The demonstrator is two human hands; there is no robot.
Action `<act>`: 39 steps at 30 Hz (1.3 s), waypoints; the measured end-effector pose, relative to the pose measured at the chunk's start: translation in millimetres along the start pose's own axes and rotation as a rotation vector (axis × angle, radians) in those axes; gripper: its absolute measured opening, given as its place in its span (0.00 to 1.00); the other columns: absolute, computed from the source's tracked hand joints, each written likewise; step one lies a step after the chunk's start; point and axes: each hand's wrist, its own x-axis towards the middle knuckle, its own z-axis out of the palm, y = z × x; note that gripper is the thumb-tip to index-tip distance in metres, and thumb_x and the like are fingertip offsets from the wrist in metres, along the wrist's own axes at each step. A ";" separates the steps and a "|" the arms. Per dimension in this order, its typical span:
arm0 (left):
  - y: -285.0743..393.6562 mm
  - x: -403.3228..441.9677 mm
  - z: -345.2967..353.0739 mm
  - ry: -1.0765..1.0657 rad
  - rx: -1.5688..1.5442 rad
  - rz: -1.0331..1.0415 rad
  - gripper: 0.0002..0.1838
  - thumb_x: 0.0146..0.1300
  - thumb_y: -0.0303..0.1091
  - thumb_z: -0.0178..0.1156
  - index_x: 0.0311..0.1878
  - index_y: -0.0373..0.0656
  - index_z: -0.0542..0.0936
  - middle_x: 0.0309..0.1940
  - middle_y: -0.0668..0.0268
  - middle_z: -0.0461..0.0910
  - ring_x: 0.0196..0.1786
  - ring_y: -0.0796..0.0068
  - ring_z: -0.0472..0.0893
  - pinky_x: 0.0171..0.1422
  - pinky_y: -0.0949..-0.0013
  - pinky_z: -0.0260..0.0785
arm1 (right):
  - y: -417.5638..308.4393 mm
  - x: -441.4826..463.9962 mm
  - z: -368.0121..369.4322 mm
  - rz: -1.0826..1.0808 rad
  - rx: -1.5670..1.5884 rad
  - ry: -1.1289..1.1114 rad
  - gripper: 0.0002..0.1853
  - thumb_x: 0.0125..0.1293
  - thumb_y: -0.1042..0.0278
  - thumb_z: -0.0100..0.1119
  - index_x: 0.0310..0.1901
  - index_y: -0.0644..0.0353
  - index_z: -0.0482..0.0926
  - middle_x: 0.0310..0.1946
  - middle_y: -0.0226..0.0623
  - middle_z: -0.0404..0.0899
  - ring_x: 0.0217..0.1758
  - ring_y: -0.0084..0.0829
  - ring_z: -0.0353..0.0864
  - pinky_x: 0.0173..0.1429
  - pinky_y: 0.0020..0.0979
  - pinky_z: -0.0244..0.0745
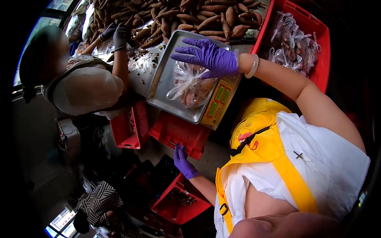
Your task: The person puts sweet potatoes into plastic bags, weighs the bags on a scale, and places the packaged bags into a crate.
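My right hand (206, 57), in a purple glove with a clear bangle at the wrist, is spread flat above a knotted clear plastic bag (192, 89) of reddish-brown roots. Whether the palm touches the bag is hidden. The bag rests on the metal tray (158, 93) of a scale with a yellow panel and green displays (218, 101). Lower down, my left hand (183, 160), also gloved in purple, has its fingers slightly apart beside the rim of a red crate (180, 133); contact is unclear.
Many loose sweet-potato-like roots (190, 18) are heaped behind the scale. A red crate (323, 51) at upper right holds bagged roots. A co-worker in dark gloves (119, 35) is at left. More red crates (129, 127) stand below; another person (101, 198) is at lower left.
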 end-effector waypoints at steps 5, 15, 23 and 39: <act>14.7 -10.7 3.2 0.054 0.015 0.051 0.20 0.70 0.33 0.50 0.63 0.37 0.74 0.52 0.58 0.80 0.52 0.71 0.79 0.57 0.68 0.67 | -2.2 16.0 40.0 -0.177 -0.072 -0.275 0.51 0.43 0.51 0.72 0.70 0.41 0.53 0.67 0.35 0.59 0.71 0.46 0.55 0.72 0.49 0.51; 112.1 -63.7 73.0 0.038 0.096 0.415 0.19 0.70 0.31 0.49 0.59 0.31 0.75 0.53 0.56 0.78 0.55 0.66 0.77 0.62 0.67 0.70 | 9.8 -34.7 24.2 -0.110 0.398 0.082 0.14 0.51 0.68 0.62 0.41 0.59 0.80 0.34 0.40 0.80 0.40 0.43 0.80 0.47 0.41 0.73; 177.8 -115.7 363.2 -0.428 0.163 0.666 0.18 0.69 0.30 0.54 0.59 0.32 0.76 0.54 0.58 0.79 0.53 0.69 0.77 0.62 0.67 0.68 | 45.1 -271.7 -200.9 0.875 1.377 0.653 0.16 0.67 0.65 0.60 0.51 0.66 0.76 0.41 0.37 0.80 0.42 0.28 0.81 0.49 0.28 0.76; 74.2 -125.2 731.1 -0.688 1.267 1.518 0.30 0.61 0.43 0.59 0.66 0.50 0.68 0.44 0.56 0.79 0.46 0.52 0.77 0.48 0.52 0.69 | 22.2 -568.3 -251.3 1.461 0.771 1.533 0.17 0.61 0.73 0.62 0.52 0.64 0.77 0.45 0.30 0.80 0.47 0.22 0.77 0.56 0.25 0.71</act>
